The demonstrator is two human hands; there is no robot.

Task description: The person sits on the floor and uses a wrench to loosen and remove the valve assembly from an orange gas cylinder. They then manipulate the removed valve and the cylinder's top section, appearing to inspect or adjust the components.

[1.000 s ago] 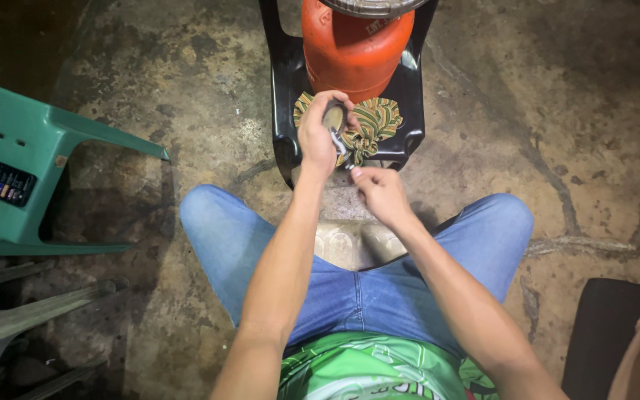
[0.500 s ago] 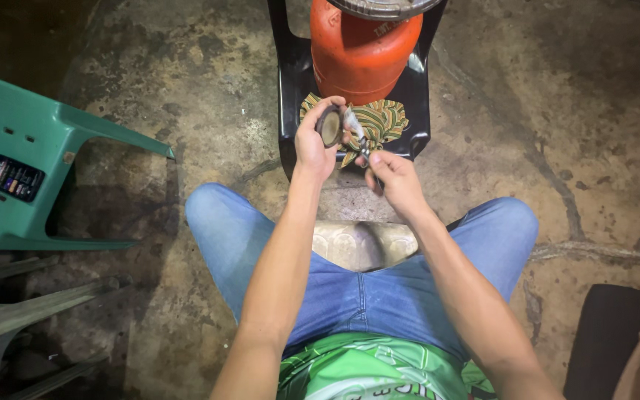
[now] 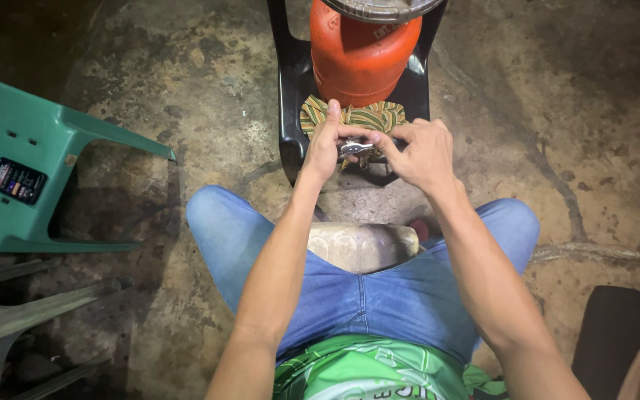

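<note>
Both of my hands meet in front of me over a small shiny metal part. My left hand pinches its left end, thumb pointing up. My right hand grips its right end with curled fingers. Just beyond them an orange gas cylinder stands on a black plastic chair, with a striped green and yellow cloth under it. Much of the metal part is hidden by my fingers.
A green plastic chair lies on its side at the left, with grey chair legs below it. I sit on a pale container between my jeans-clad knees. A dark object sits at the lower right on the concrete floor.
My hands have come closer together on the metal part; the right hand now closes over its end. The view has shifted, so the cylinder and chair appear nearer and higher.
</note>
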